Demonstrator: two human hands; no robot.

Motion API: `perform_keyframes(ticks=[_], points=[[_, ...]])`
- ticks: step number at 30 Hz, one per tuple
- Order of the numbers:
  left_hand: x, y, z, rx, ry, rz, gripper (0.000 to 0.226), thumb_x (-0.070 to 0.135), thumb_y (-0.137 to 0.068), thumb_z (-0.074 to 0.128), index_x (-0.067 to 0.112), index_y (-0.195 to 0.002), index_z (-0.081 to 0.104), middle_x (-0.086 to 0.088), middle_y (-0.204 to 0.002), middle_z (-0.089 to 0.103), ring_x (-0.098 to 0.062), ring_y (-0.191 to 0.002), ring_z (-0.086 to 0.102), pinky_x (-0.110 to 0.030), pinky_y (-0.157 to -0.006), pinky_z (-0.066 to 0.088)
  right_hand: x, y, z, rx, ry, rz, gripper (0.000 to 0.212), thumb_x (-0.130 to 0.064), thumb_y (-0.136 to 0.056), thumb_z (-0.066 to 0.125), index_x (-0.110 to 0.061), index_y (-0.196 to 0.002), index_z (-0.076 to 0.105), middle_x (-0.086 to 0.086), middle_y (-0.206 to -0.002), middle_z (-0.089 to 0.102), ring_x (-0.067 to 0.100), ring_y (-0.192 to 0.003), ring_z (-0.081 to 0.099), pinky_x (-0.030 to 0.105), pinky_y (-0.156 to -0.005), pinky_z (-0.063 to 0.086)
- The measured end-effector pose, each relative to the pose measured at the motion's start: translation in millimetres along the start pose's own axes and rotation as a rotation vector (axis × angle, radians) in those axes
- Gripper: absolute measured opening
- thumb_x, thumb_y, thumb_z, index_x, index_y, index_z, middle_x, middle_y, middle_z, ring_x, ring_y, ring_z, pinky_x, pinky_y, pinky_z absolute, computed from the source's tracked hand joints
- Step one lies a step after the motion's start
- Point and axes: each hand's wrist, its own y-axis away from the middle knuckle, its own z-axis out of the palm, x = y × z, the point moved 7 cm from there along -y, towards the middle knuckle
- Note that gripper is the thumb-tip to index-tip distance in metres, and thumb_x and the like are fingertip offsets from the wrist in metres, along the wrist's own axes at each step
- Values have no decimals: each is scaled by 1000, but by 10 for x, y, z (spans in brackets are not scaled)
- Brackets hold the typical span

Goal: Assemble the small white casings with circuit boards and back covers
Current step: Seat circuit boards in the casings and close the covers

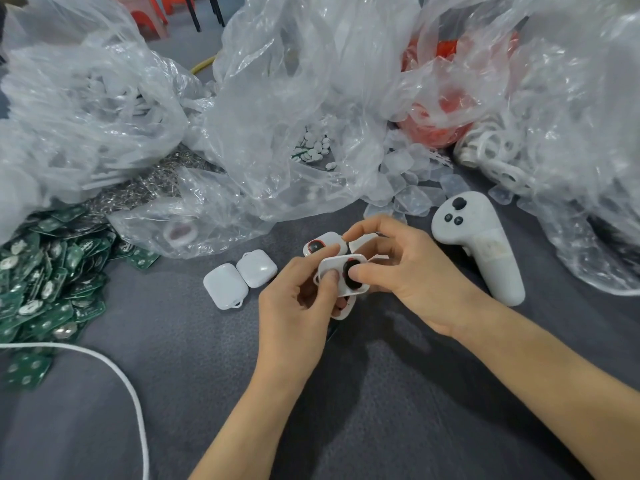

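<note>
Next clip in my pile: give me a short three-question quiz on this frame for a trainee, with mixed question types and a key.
1. True or false: the left hand and the right hand both grip the same white casing.
2. The pile of green circuit boards lies: A) to the person's left; B) to the person's right; C) in the person's lap.
3. How many closed white casings lie side by side on the grey surface, left of the hands?

Key: 1 true; 2 A; 3 two.
</note>
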Motion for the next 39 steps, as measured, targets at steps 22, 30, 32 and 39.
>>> perform_keyframes(ticks=[22, 30, 32, 39], points=[[-61, -30, 12, -36, 9, 9, 32, 1, -94, 55, 27, -107, 70, -9, -91, 68, -15, -72, 65, -19, -63, 52, -104, 34, 35, 63, 400, -119, 27, -5, -84, 66, -28, -96, 56, -5, -86, 64, 6, -71, 64, 21, -65, 55], [-15, 4, -41, 96, -26, 36, 29, 6, -93, 57, 33, -99, 66, 7, -93, 71, -10, -79, 67, -23, -71, 53, -5, 12, -34, 36, 97, 2, 14, -8, -79, 74, -13, -91, 70, 1, -84, 74, 18, -75, 72, 33, -69, 60], [-7, 10, -25, 105, -28, 44, 27, 3, -93, 56, 28, -101, 65, 13, -91, 71, -4, -75, 67, -15, -67, 50, 0, 15, -29, 23, 64, -1, 14, -5, -79, 74, -11, -91, 71, 3, -84, 74, 19, -76, 72, 33, -70, 60], [52, 40, -51, 149, -75, 99, 13, 21, -85, 62, 33, -89, 65, 13, -81, 68, -9, -71, 66, -27, -64, 54, -94, 72, 46, 72, 304, -150, 21, -7, -79, 72, -27, -87, 70, -7, -83, 73, 4, -79, 69, 24, -80, 55]])
